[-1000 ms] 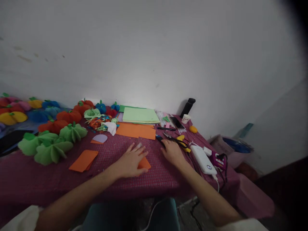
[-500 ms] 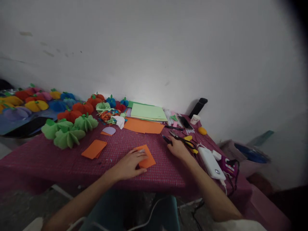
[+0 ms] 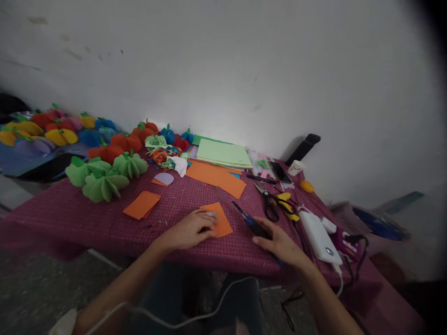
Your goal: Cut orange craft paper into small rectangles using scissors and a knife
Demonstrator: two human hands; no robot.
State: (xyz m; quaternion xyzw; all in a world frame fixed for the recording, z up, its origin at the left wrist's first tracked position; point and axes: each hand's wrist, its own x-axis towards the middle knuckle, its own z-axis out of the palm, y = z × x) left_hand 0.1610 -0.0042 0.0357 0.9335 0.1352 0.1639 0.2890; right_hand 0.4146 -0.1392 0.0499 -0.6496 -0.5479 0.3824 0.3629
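Observation:
My left hand (image 3: 190,229) rests on an orange paper piece (image 3: 222,223) near the table's front, its fingers curled and pressing on the sheet. A small whitish piece (image 3: 211,214) shows at those fingertips; its kind is unclear. In my right hand (image 3: 275,239) is a blue-and-black tool (image 3: 252,224) with a thin dark tip, pointing up and left toward the orange paper without touching it. Fingers hide part of its handle. Black-handled scissors (image 3: 270,202) lie beyond this hand. Left of my left hand lie a small orange paper stack (image 3: 141,204) and a lilac rounded paper piece (image 3: 164,178).
Green paper pumpkins (image 3: 104,184) and other coloured ones fill the left side. Paper scraps (image 3: 164,157), pale green sheets (image 3: 223,152) and long orange paper (image 3: 213,176) lie at the back. A white power bank (image 3: 321,237), cables and a paper cup (image 3: 296,167) stand right.
My right hand has drawn back from beside the scissors, bringing the blue-and-black tool nearer to me. My left hand stays on the orange paper. The view has shifted slightly.

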